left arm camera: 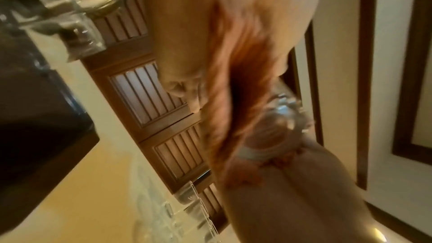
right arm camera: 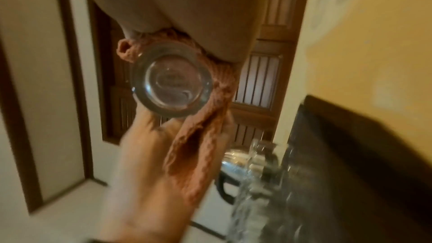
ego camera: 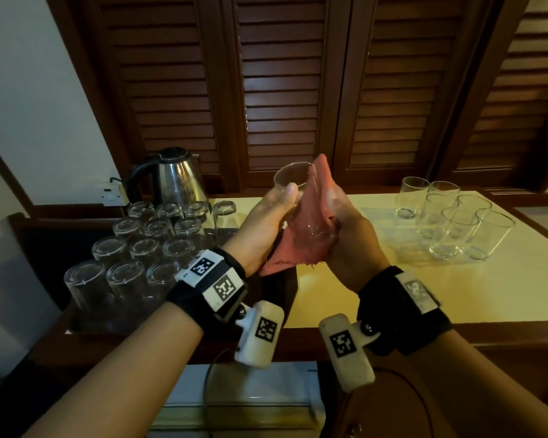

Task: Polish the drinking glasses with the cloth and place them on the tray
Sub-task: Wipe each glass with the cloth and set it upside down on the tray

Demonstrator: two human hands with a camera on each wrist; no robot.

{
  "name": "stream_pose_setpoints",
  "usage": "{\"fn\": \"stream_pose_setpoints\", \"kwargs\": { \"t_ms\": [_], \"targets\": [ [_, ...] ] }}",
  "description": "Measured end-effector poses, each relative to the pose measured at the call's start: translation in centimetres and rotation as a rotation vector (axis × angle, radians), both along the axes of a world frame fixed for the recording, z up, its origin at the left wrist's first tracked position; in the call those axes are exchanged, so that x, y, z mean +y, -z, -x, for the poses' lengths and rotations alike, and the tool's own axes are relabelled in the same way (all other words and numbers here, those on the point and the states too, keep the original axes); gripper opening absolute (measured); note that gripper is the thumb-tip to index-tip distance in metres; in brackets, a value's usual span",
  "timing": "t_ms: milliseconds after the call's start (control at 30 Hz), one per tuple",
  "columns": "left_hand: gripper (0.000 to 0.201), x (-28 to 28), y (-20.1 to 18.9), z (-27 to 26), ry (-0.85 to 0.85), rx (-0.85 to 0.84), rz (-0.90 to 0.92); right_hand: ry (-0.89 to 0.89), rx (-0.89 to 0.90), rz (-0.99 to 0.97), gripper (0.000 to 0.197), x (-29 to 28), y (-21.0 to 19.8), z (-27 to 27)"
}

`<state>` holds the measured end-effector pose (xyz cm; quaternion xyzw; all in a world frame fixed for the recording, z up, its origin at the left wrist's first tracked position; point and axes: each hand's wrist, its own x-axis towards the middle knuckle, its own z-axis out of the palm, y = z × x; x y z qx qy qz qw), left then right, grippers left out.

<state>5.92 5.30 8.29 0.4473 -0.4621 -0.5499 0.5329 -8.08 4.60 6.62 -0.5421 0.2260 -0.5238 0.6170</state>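
At the centre of the head view both hands hold one clear drinking glass (ego camera: 293, 178) up over the table, tilted with its mouth away from me. A pink cloth (ego camera: 310, 216) is wrapped round its right side and base. My left hand (ego camera: 276, 210) grips the glass, thumb up near the rim. My right hand (ego camera: 342, 216) clasps the cloth against the glass. The right wrist view shows the glass's round base (right arm camera: 171, 80) with the cloth (right arm camera: 201, 154) bunched beside it. The left wrist view is blurred. A dark tray (ego camera: 76, 328) at the left holds several upside-down glasses (ego camera: 146, 248).
Several upright glasses (ego camera: 456, 219) stand grouped at the right of the cream table (ego camera: 377, 295). A steel kettle (ego camera: 174, 178) stands behind the tray, by a wall socket. Louvred wooden doors run behind the table. A wooden ledge borders the table's near edge.
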Motion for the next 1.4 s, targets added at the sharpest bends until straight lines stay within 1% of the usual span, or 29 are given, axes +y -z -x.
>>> {"fn": "stream_pose_setpoints", "kwargs": {
  "t_ms": [33,67,133,167,200,267,333,367,433,500,533,567,600,667,700,767,800,900,967,1033,1067,1100,1133,1167,1200,1233,1300,1333,1400],
  "targets": [
    [0.051,-0.3,0.0,0.0,-0.060,-0.022,-0.007,0.029,0.070,0.058,0.053,0.1,0.1,0.0],
    [0.049,-0.4,-0.1,0.2,-0.073,-0.032,-0.022,0.059,0.136,0.114,0.056,0.1,0.4,-0.1],
    [0.057,-0.3,0.0,0.9,-0.048,-0.046,-0.065,0.079,0.193,0.182,0.061,0.2,0.9,-0.4],
    [0.066,-0.4,0.1,1.1,-0.050,-0.060,-0.076,0.066,0.175,0.181,0.060,0.3,0.9,-0.5],
    [0.067,-0.3,0.2,1.3,-0.055,-0.063,-0.068,0.044,0.122,0.144,0.057,0.2,1.0,-0.6],
    [0.048,-0.1,0.0,1.3,-0.027,-0.005,-0.035,-0.001,-0.018,0.007,0.047,0.2,0.8,-0.7],
    [0.044,0.0,-0.1,1.0,0.062,0.031,-0.034,0.000,-0.100,-0.068,0.040,0.0,0.7,-0.3],
    [0.043,-0.2,-0.1,0.8,0.077,0.016,-0.032,0.021,-0.087,-0.053,0.042,-0.2,0.7,0.0],
    [0.040,-1.0,0.2,0.3,0.009,-0.040,-0.032,0.094,0.069,0.068,0.054,-0.5,0.6,0.1],
    [0.056,-1.4,0.1,0.5,-0.045,-0.074,-0.058,0.167,0.254,0.230,0.064,-0.9,0.8,-0.1],
    [0.065,-1.4,0.0,0.8,-0.036,-0.072,-0.075,0.172,0.277,0.269,0.067,-1.0,1.0,-0.4],
    [0.066,-1.4,0.0,1.0,-0.026,-0.061,-0.088,0.156,0.255,0.269,0.068,-1.1,1.2,-0.7],
    [0.061,-1.3,0.0,1.3,-0.026,-0.039,-0.080,0.134,0.202,0.238,0.068,-1.2,1.4,-1.0],
    [0.040,-1.3,0.1,1.3,-0.024,0.007,-0.059,0.058,0.049,0.141,0.061,-1.3,1.6,-1.1],
    [0.034,-1.2,0.1,1.2,0.001,0.024,-0.050,0.019,-0.019,0.090,0.055,-1.3,1.7,-1.0],
    [0.032,-1.4,0.4,0.6,0.042,-0.013,-0.049,0.005,-0.064,0.033,0.051,-1.5,1.9,-0.6],
    [0.035,-1.6,0.5,0.4,0.036,-0.053,-0.052,0.013,-0.050,0.031,0.051,-1.6,2.0,-0.4],
    [0.064,-2.0,0.8,0.3,-0.029,-0.101,-0.102,0.105,0.119,0.175,0.061,-1.6,2.0,-0.6],
    [0.069,-2.2,1.0,0.5,-0.022,-0.090,-0.129,0.131,0.198,0.244,0.063,-1.6,2.0,-1.1],
    [0.081,-2.0,1.0,0.8,-0.044,-0.121,-0.129,0.104,0.168,0.206,0.061,-1.5,2.1,-1.5],
    [0.088,-2.1,1.1,0.8,-0.075,-0.152,-0.106,0.068,0.110,0.151,0.058,-1.4,2.0,-1.6],
    [0.087,-2.1,1.0,0.8,-0.084,-0.185,-0.066,0.019,0.036,0.071,0.053,-1.3,2.0,-1.5],
    [0.072,-2.0,1.0,0.7,-0.062,-0.219,-0.011,-0.031,-0.039,-0.010,0.048,-1.3,2.1,-1.4],
    [0.052,-1.8,0.8,0.5,-0.029,-0.249,0.028,-0.061,-0.092,-0.066,0.043,-1.4,2.1,-1.2],
    [0.039,-1.7,0.8,0.3,0.013,-0.249,0.030,-0.068,-0.116,-0.091,0.040,-1.5,2.2,-1.2],
    [0.033,-1.7,0.8,0.0,0.027,-0.237,0.015,-0.057,-0.107,-0.096,0.040,-1.6,2.2,-1.0],
    [0.026,-1.7,0.7,-0.4,0.010,-0.214,-0.030,0.002,-0.022,-0.029,0.051,-1.8,2.5,-1.0],
    [0.031,-1.7,0.7,-0.3,0.002,-0.196,-0.070,0.032,0.039,0.032,0.057,-1.9,2.5,-1.1],
    [0.066,-1.6,0.8,0.3,-0.037,-0.166,-0.133,0.057,0.103,0.105,0.061,-2.0,2.7,-1.5]
  ]
}}
